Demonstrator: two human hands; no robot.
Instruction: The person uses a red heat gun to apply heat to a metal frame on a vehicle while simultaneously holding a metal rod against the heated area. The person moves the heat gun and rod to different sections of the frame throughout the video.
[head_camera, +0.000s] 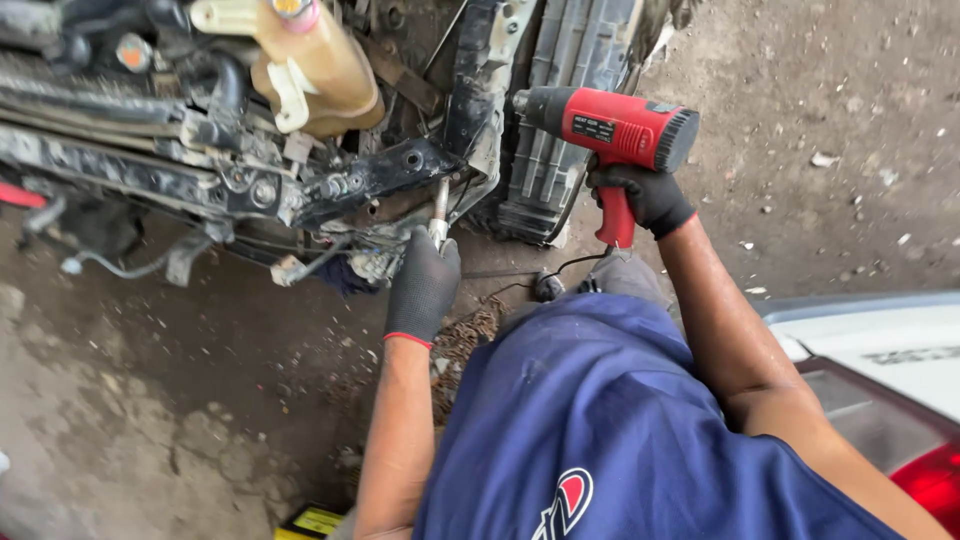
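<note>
While the right hand (648, 195) has a full grip on the red heat gun (610, 128), nozzle aimed at the black plastic panel (480, 80), the left hand (424, 285) is closed round a metal tool (438, 210) poking up under the bracket (370, 178). Pretty cramped up there by the yellowish reservoir (315, 65), but the dirt floor (150, 400) below gives plenty of elbow room.
</note>
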